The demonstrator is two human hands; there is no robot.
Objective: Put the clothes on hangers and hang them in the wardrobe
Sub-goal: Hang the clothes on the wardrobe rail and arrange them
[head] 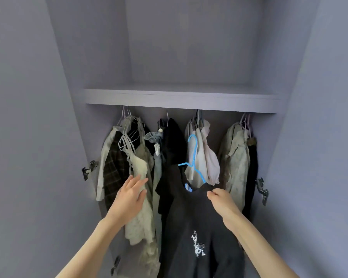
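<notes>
Crowding the shelf point(181, 101): hung clothes point(201, 155)

Head view, straight into the wardrobe point(289, 57)

Camera faces forward, tilted slightly down, close in; shelf point(181, 99) mid-frame, both forearms entering from below.

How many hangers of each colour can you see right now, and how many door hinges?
Blue hanger, in the black shirt held by the right hand: 1
Bare white hangers, left bunch: cannot separate, at least 2
Door hinges: 4, upper left, lower left, two at right
Total countable: at least 7
</notes>
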